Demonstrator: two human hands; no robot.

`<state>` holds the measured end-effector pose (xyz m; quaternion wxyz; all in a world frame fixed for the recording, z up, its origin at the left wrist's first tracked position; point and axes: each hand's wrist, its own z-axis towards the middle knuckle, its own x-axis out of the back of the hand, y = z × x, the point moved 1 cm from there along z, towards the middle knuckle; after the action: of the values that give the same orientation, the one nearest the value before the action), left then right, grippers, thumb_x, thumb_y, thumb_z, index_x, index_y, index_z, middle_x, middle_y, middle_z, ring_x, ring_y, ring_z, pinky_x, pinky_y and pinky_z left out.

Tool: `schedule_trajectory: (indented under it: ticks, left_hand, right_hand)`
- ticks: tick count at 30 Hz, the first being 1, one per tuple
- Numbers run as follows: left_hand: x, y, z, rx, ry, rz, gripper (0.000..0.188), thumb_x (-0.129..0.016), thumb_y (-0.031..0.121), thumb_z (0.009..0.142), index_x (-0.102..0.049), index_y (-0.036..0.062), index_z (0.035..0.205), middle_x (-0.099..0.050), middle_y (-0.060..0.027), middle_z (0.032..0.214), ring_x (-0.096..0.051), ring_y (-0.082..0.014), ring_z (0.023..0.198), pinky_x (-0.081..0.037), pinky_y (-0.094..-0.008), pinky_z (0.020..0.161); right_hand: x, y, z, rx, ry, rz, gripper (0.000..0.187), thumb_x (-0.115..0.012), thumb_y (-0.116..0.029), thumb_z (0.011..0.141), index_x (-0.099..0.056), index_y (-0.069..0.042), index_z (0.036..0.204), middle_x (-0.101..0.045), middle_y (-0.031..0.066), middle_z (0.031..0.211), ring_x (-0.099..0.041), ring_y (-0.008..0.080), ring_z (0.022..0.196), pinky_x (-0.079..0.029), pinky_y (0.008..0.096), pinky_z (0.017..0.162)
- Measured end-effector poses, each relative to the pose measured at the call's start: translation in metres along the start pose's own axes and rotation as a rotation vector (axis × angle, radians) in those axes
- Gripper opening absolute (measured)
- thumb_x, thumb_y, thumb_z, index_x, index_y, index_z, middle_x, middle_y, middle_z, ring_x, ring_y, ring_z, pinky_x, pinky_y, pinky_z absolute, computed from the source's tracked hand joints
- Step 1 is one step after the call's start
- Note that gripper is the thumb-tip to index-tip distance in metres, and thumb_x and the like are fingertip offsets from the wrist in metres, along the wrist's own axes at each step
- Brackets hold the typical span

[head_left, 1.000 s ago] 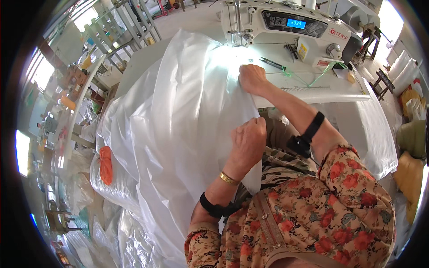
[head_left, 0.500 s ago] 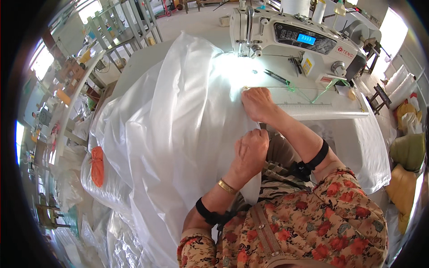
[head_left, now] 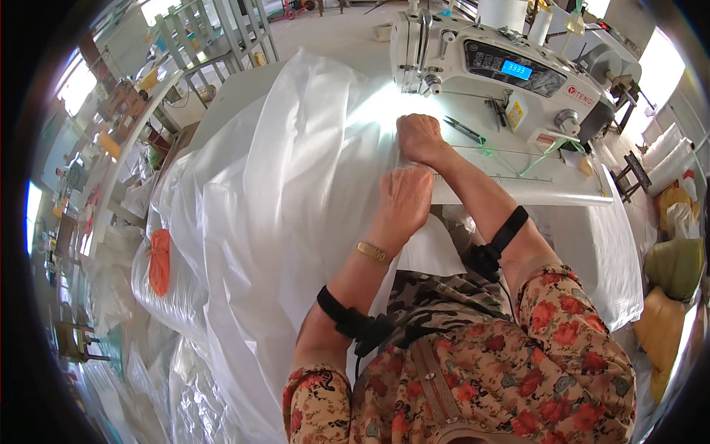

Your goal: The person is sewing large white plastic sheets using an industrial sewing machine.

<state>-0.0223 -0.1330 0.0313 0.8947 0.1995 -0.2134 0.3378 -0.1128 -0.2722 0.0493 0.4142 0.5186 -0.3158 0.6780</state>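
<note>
A large sheet of translucent white woven plastic (head_left: 274, 185) spreads over the table and hangs down toward my lap. My right hand (head_left: 420, 138) is closed on the sheet's right edge, just in front of the lit needle area of the white sewing machine (head_left: 444, 55). Nearer to me, my left hand (head_left: 405, 198) is closed on the same edge, its fingertips mostly hidden. Thread snips (head_left: 464, 129) lie on the machine bed to the right of my right hand, with green thread (head_left: 510, 164) trailing beside them.
An orange bundle (head_left: 160, 263) rests on plastic at the left. Small dark tools (head_left: 499, 113) lie under the machine arm. Thread cones (head_left: 538, 24) stand behind it. Sacks (head_left: 674, 259) are piled on the right, and a metal rack (head_left: 214, 44) stands at the back left.
Both hands have moved forward toward the needle with the sheet's edge, the left from near my lap onto the table's front. The sheet has shifted with them.
</note>
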Motion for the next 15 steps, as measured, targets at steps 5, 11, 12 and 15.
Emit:
schedule_trajectory:
  ticks: [5, 11, 12, 15]
  left_hand:
    - [-0.007, 0.012, -0.018, 0.191, -0.199, 0.087, 0.012, -0.050, 0.010, 0.084, -0.055, 0.0071, 0.095, -0.053, -0.0113, 0.089, -0.052, -0.0308, 0.085, -0.039, -0.0449, 0.077]
    - [-0.002, 0.033, -0.021, 0.332, -0.287, -0.023, 0.014, -0.058, 0.006, 0.079, -0.057, -0.0006, 0.091, -0.062, -0.0188, 0.083, -0.063, -0.0380, 0.077, -0.047, -0.0462, 0.068]
    - [-0.002, 0.033, -0.018, 0.348, -0.333, -0.025, 0.014, -0.058, 0.006, 0.079, -0.057, -0.0006, 0.091, -0.062, -0.0188, 0.083, -0.063, -0.0380, 0.077, -0.047, -0.0462, 0.068]
    - [-0.001, 0.027, -0.011, 0.312, -0.352, -0.063, 0.012, -0.057, 0.005, 0.079, -0.056, -0.0019, 0.089, -0.061, -0.0201, 0.082, -0.062, -0.0384, 0.075, -0.048, -0.0463, 0.065]
  right_hand:
    - [0.000, -0.005, -0.029, -0.120, 0.142, 0.088, 0.017, -0.054, -0.013, 0.078, -0.067, -0.001, 0.081, -0.067, 0.0202, 0.077, -0.067, 0.0359, 0.074, -0.052, 0.0453, 0.064]
    - [0.009, -0.008, -0.057, -0.108, 0.026, 0.109, 0.015, -0.055, -0.014, 0.080, -0.066, -0.003, 0.080, -0.066, 0.0187, 0.072, -0.067, 0.0349, 0.072, -0.050, 0.0445, 0.070]
    - [0.010, -0.009, -0.056, -0.115, 0.011, 0.114, 0.015, -0.055, -0.014, 0.080, -0.066, -0.003, 0.080, -0.066, 0.0187, 0.072, -0.067, 0.0349, 0.072, -0.050, 0.0445, 0.070]
    - [0.011, -0.010, -0.052, -0.052, 0.017, 0.033, 0.014, -0.056, -0.012, 0.078, -0.066, -0.003, 0.079, -0.066, 0.0178, 0.070, -0.066, 0.0338, 0.070, -0.049, 0.0434, 0.068]
